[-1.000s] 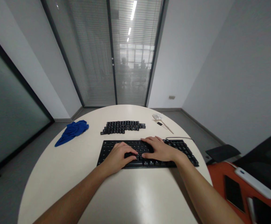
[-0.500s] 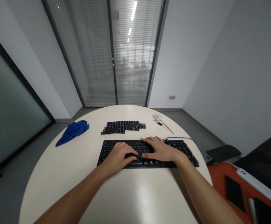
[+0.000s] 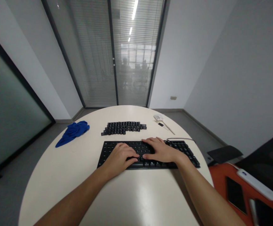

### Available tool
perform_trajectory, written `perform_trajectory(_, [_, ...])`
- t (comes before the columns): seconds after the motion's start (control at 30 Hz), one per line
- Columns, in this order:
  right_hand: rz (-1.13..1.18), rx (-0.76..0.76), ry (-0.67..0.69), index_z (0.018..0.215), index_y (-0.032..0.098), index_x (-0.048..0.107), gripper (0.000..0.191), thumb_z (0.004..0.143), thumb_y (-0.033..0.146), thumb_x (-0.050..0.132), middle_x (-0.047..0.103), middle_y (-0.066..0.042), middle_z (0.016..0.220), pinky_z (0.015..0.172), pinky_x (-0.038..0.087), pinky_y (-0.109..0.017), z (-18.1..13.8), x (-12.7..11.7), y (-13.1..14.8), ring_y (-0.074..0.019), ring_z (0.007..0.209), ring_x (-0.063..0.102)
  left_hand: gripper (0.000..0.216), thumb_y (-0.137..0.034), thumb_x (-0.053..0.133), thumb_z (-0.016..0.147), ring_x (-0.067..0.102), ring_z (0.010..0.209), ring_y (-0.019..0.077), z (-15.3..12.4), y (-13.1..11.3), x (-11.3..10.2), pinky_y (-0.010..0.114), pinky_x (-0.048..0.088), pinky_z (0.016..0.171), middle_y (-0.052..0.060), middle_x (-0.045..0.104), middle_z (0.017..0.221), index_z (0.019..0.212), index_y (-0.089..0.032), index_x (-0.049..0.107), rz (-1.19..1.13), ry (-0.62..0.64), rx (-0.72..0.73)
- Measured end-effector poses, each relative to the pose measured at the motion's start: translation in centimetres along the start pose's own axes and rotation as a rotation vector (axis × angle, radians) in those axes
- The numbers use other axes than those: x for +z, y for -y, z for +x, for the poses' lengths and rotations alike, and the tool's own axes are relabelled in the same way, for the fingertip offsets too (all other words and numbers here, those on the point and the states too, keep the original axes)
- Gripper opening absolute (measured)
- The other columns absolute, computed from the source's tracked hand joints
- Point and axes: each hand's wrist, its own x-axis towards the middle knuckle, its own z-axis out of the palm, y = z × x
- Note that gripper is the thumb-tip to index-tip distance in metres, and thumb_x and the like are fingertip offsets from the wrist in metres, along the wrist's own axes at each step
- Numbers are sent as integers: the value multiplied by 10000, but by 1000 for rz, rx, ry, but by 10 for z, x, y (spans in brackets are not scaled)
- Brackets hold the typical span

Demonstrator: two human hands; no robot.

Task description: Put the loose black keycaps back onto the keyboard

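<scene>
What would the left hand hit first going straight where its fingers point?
Probably the right hand, thumb first: it lies just ahead of the left hand, over the keyboard. Exact heights are hard to judge from this one view.

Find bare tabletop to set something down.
Bare: the near stretch below the keyboard, between the forearms; most of the table between blue cloth and keyboard; a narrow strip between keyboard and loose keycaps. Crowded: the keyboard, under left hand and right hand; far right, with stick and cable.
</scene>
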Motion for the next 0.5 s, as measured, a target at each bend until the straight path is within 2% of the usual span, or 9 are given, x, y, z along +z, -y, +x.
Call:
perform_trajectory(0.23, [-6, 0, -2, 1522, 230, 431, 855, 832, 701, 613, 510, -144, 1474, 1223, 154, -567, 0, 1, -1, -354, 1400, 412, 159, -260, 596, 995, 591, 946, 221, 0, -15, 0, 429, 396, 931, 24, 726, 981, 1033, -245, 749, 166, 5, 38])
perform_trajectory(0.5, [-7, -1, -2, 1519, 211, 433, 831, 846, 664, 616, 513, -156, 1466, 1222, 153, -568, 0, 1, -1, -350, 1394, 422, 209, -181, 534, 998, 593, 925, 225, 2, -25, 5, 435, 440, 914, 50, 698, 963, 997, -213, 741, 254, 3, 56])
